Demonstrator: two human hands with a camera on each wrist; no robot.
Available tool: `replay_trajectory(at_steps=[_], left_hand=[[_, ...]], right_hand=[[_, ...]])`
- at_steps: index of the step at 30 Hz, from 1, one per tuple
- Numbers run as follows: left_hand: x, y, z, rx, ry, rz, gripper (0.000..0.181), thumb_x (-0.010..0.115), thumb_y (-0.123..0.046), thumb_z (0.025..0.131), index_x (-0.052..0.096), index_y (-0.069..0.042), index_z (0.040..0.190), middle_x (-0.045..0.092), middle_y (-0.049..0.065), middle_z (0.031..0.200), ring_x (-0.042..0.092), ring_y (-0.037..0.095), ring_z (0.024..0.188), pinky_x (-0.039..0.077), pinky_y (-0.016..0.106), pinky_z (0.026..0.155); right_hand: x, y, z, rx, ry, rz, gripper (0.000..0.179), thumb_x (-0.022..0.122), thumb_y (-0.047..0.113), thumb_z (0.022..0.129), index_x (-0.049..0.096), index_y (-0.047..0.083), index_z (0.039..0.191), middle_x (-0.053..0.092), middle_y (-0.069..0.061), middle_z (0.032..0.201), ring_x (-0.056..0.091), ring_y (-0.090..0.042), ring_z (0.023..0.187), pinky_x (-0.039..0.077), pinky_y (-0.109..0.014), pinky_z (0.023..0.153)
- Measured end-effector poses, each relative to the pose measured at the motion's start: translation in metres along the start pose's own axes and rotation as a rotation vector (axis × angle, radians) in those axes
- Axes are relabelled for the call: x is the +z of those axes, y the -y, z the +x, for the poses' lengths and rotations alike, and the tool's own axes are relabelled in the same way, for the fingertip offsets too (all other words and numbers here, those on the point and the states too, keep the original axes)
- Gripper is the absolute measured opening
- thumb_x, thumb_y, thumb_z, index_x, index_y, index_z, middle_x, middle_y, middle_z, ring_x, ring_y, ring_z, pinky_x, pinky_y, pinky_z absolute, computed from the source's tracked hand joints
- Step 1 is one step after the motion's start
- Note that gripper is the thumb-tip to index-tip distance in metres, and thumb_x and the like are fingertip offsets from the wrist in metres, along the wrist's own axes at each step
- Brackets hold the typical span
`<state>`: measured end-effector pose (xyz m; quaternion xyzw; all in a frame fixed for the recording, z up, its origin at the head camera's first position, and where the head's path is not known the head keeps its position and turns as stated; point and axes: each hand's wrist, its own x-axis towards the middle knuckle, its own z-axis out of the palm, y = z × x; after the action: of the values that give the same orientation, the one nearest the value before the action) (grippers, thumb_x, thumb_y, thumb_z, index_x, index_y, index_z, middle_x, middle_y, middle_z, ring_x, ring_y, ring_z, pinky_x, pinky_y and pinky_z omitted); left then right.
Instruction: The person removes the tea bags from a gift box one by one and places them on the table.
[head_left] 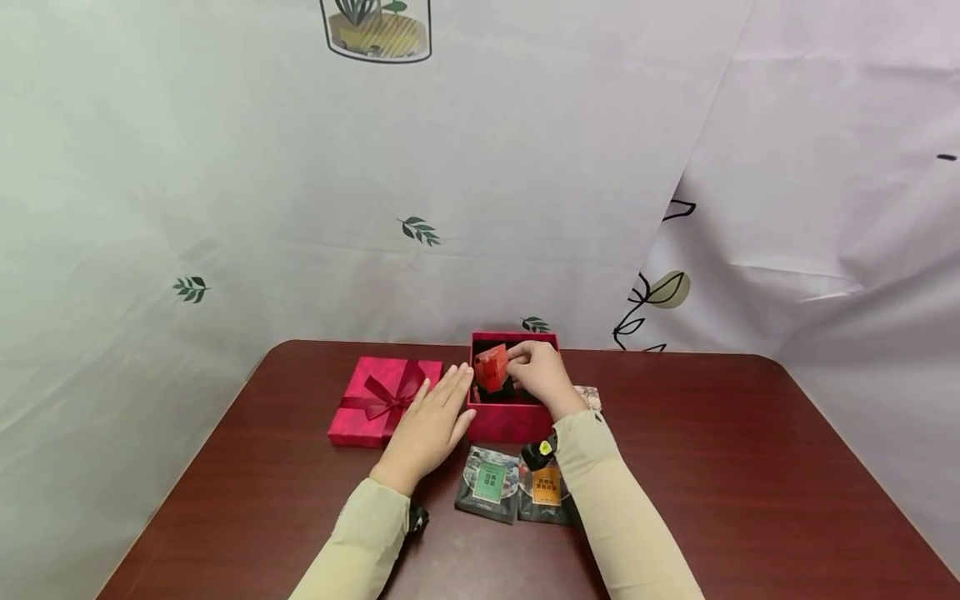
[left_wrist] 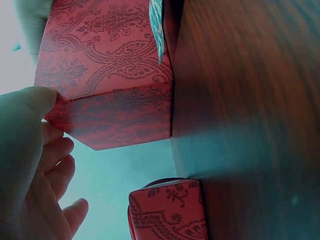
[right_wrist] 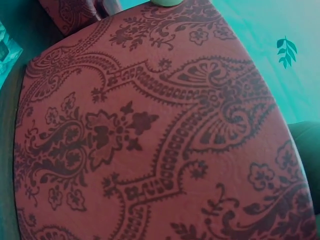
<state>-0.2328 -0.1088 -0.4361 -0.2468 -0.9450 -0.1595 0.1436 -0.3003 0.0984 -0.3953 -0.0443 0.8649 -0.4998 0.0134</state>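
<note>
A red patterned gift box (head_left: pixel 510 423) stands uncovered at the table's back edge. Over its left half, my right hand (head_left: pixel 542 375) pinches a small red packet (head_left: pixel 492 367) by its right side. Dark contents show beneath that packet, partly hidden by it. My left hand (head_left: pixel 427 421) reaches to the box's left side with fingers extended. In the left wrist view, the left thumb (left_wrist: pixel 42 97) touches the box's top corner while the other fingers lie beside it. The box's patterned wall (right_wrist: pixel 150 120) fills most of the right wrist view.
Left of the box lies its red lid (head_left: pixel 356 417) with a dark red ribbon bow. In front are a green-labelled packet (head_left: pixel 487 483) and an orange-labelled packet (head_left: pixel 546 492), partly under the right forearm. Another printed packet (head_left: pixel 590 397) shows behind the right wrist. A white curtain (head_left: pixel 450 167) hangs behind.
</note>
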Motion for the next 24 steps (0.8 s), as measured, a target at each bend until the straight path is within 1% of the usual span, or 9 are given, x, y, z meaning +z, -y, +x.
replay_trajectory(at_steps=[4, 8, 12, 19, 24], left_hand=[[0.0, 0.0, 0.0, 0.003, -0.003, -0.007, 0.063, 0.057, -0.033, 0.104, 0.036, -0.009, 0.158, 0.037, 0.009, 0.162, 0.03, 0.025, 0.151, 0.025, 0.055, 0.12], [0.0, 0.0, 0.0, 0.011, -0.013, -0.006, 0.062, 0.057, -0.032, 0.104, 0.037, -0.008, 0.158, 0.037, 0.009, 0.162, 0.031, 0.026, 0.15, 0.027, 0.056, 0.119], [-0.001, 0.0, -0.001, 0.012, -0.016, 0.001, 0.062, 0.058, -0.032, 0.104, 0.037, -0.008, 0.157, 0.037, 0.009, 0.161, 0.031, 0.025, 0.15, 0.027, 0.056, 0.119], [0.0, 0.0, -0.001, 0.009, -0.015, 0.017, 0.063, 0.058, -0.033, 0.104, 0.037, -0.009, 0.158, 0.036, 0.008, 0.162, 0.029, 0.023, 0.151, 0.027, 0.054, 0.12], [0.001, 0.0, -0.001, 0.005, -0.012, 0.018, 0.064, 0.058, -0.034, 0.103, 0.036, -0.009, 0.158, 0.036, 0.008, 0.162, 0.03, 0.024, 0.151, 0.026, 0.054, 0.12]], right_hand=[[-0.003, 0.001, -0.003, -0.065, -0.051, -0.048, 0.022, 0.062, 0.004, 0.092, 0.073, 0.001, 0.111, 0.073, -0.01, 0.091, 0.068, -0.021, 0.066, 0.059, -0.038, 0.068], [-0.008, 0.002, -0.007, -0.11, -0.091, -0.032, 0.021, 0.062, 0.003, 0.091, 0.074, 0.0, 0.108, 0.073, -0.01, 0.09, 0.067, -0.018, 0.063, 0.059, -0.038, 0.068], [-0.016, 0.003, -0.013, -0.118, -0.117, 0.017, 0.022, 0.064, 0.004, 0.091, 0.073, 0.0, 0.111, 0.072, -0.012, 0.092, 0.067, -0.018, 0.065, 0.06, -0.037, 0.069], [-0.032, 0.0, -0.028, -0.116, -0.157, 0.163, 0.024, 0.064, 0.001, 0.093, 0.072, -0.002, 0.115, 0.072, -0.017, 0.098, 0.069, -0.021, 0.074, 0.061, -0.035, 0.07], [-0.043, -0.001, -0.039, -0.123, -0.173, 0.231, 0.024, 0.065, 0.002, 0.094, 0.07, -0.004, 0.117, 0.071, -0.022, 0.104, 0.07, -0.017, 0.08, 0.062, -0.039, 0.075]])
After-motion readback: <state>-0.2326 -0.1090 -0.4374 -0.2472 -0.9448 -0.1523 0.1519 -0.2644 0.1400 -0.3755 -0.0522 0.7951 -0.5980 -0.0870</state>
